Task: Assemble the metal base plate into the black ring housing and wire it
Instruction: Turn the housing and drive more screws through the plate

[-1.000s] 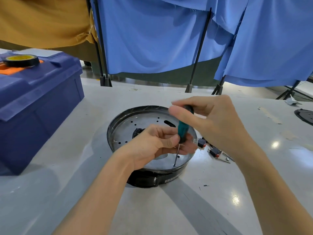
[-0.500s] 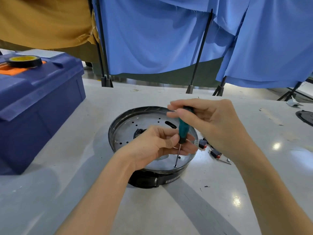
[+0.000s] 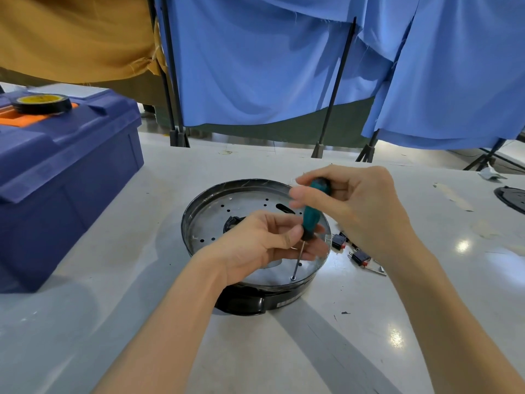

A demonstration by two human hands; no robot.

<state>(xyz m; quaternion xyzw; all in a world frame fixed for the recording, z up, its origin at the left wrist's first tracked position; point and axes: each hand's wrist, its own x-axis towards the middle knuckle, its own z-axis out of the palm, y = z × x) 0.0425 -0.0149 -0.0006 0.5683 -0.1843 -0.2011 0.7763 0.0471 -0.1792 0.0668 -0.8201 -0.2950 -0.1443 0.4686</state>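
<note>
Right of the blue toolbox (image 3: pixel 71 172), the metal base plate (image 3: pixel 216 223) sits inside the black ring housing (image 3: pixel 244 304). The left hand (image 3: pixel 255 245) pinches the screwdriver (image 3: pixel 311 214) at its lower handle, tip on a screw (image 3: pixel 293 278); the right hand (image 3: pixel 360 209) grips its top.

**Inspector:** Backdrop?

**Assistant:** Blue cloth sheets (image 3: pixel 255 66) hang across the rear on black stands (image 3: pixel 336 89). An ochre cloth (image 3: pixel 71 38) hangs at upper left. Dark green cloth (image 3: pixel 298 129) shows below the blue hems.

**Inspector:** Work surface?

**Assistant:** A pale grey table (image 3: pixel 85 336), glossy, with bright light spots (image 3: pixel 462 245) reflected on its right side. A blue toolbox (image 3: pixel 71 180) stands at the left edge.

**Inspector:** Floor?

**Assistant:** The floor (image 3: pixel 515 155) is pale and visible beyond the table's far edge. The stands' feet rest on it.
</note>
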